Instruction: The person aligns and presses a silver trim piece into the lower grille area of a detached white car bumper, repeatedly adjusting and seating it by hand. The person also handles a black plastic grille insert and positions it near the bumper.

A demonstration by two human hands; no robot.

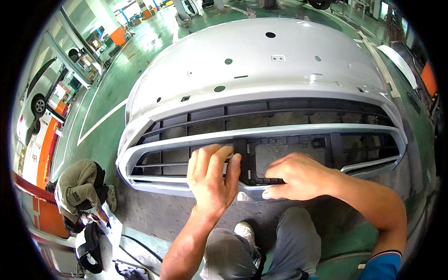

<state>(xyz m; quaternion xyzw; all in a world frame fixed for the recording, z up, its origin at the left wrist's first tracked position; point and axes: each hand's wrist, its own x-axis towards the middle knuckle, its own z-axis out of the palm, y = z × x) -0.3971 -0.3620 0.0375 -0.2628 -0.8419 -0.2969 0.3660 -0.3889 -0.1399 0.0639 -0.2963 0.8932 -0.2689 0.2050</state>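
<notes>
A large white car bumper [280, 42] lies in front of me, its holed surface stretching away. Along its near side runs a black slatted grille [335, 151], edged by a silver trim strip [270, 129]. My left hand [212, 175] is closed at the grille's middle, its fingers bent over the upright beside the rectangular opening. What lies under those fingertips is partly hidden. To the right, my right hand [301, 177] pinches the lower rim of the grille, fingers above and thumb below.
A person [81, 186] crouches at the left over a white sheet [113, 233]. Near them lie a black hose [140, 243] and a black-and-white object [88, 245]. A white car [35, 105] stands farther left. A curved white panel [398, 65] lies at the right.
</notes>
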